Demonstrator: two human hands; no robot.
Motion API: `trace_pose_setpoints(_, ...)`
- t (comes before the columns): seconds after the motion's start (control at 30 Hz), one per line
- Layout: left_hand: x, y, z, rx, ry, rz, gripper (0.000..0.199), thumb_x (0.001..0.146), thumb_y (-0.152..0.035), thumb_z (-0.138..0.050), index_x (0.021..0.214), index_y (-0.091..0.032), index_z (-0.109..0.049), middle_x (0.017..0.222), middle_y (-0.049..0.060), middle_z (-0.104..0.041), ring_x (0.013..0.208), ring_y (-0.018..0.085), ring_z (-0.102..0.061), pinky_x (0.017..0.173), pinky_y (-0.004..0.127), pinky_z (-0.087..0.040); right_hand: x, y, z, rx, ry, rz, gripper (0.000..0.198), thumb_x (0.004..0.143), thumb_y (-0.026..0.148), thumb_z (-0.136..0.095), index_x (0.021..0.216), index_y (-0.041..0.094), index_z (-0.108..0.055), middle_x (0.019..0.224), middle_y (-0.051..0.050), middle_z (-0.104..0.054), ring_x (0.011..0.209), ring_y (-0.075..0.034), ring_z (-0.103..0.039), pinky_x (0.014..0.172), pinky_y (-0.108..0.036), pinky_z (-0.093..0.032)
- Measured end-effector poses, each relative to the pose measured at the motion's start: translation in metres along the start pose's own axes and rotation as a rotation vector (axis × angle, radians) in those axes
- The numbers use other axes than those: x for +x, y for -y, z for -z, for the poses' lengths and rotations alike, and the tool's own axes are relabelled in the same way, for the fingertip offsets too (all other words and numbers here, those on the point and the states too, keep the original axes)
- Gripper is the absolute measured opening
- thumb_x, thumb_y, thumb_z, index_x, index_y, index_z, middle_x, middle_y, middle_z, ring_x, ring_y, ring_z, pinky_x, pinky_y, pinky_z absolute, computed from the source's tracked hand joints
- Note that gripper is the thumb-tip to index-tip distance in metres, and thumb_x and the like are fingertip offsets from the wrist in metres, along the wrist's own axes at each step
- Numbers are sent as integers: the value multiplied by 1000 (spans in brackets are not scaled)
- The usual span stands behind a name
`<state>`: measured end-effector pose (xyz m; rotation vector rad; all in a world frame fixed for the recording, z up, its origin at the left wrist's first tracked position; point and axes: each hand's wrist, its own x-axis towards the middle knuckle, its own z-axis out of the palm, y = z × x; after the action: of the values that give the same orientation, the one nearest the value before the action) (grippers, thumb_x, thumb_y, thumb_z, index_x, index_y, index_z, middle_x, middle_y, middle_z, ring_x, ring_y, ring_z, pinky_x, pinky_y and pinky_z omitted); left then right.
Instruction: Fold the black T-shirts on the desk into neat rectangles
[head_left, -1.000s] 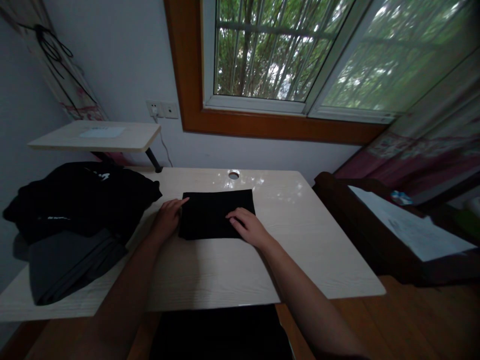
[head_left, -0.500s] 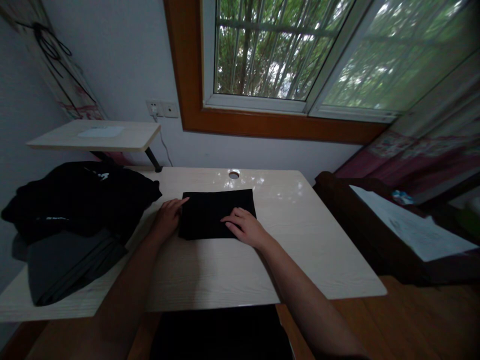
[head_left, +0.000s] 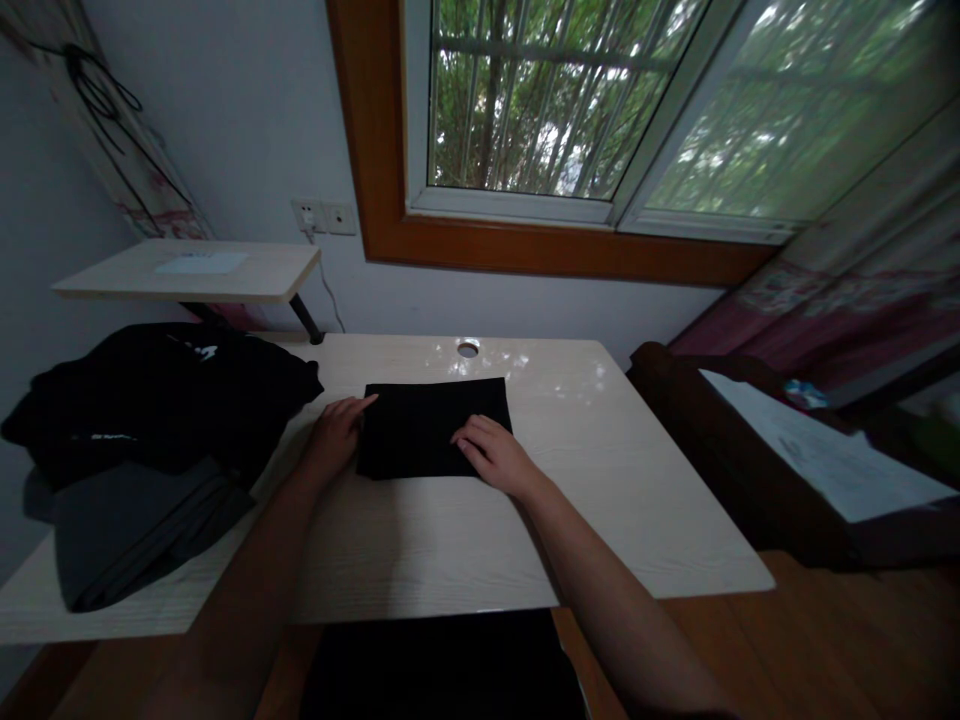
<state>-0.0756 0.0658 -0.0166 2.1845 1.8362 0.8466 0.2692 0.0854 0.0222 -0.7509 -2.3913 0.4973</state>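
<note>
Left hand (head_left: pixel 334 437): It's resting at the near-left side of the black cloth, the index finger stretching over its edge close to the far-left corner and the other fingers bunching loosely; whether they're pinching the fabric, I can't tell.
Right hand (head_left: pixel 496 455): It's lying over the right part of the cloth, its fingers bending slightly and sitting close together; I can't tell whether they're gripping.
Black cloth (head_left: pixel 412 430): It's lying flat between and under the two sets of fingers, making a neat rectangle.
Desk (head_left: pixel 600 490): It's spreading pale around the fingers, its round hole (head_left: pixel 468 350) showing beyond them.
Dark clothes (head_left: pixel 165 390): They're heaping up left of the left fingers, black with white print, a grey garment (head_left: pixel 135 530) lying at the near side.
Shelf (head_left: pixel 262 278): It's standing beyond and left of the left fingers, a sheet of paper (head_left: pixel 201 263) resting on top.
Window (head_left: pixel 555 110): It's showing greenery behind bars, well beyond the fingers.
White sheet (head_left: pixel 810 440): It's lying on dark brown furniture (head_left: pixel 757 480), well right of the right fingers.
</note>
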Motion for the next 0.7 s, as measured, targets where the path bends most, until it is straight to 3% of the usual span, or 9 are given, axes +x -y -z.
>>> trace_pose_setpoints(0.2, 0, -1, -1, -10, -14, -1, 63, 85, -8, -43, 143, -28, -58, 134, 6, -64, 126, 25, -53, 113, 49, -42, -1, -2, -4, -51, 4, 25, 29, 103, 31, -50, 125, 26, -68, 96, -7, -62, 91, -22, -58, 85, -39, -48)
trace_pose_setpoints(0.7, 0, -5, 3, -23, -9, -4, 61, 86, -9, -42, 142, -28, -57, 133, 6, -65, 126, 24, -54, 112, 48, -42, 0, 1, -1, 14, -16, 6, 24, 103, 32, -50, 104, 22, -72, 92, -7, -63, 89, -21, -57, 83, -38, -48)
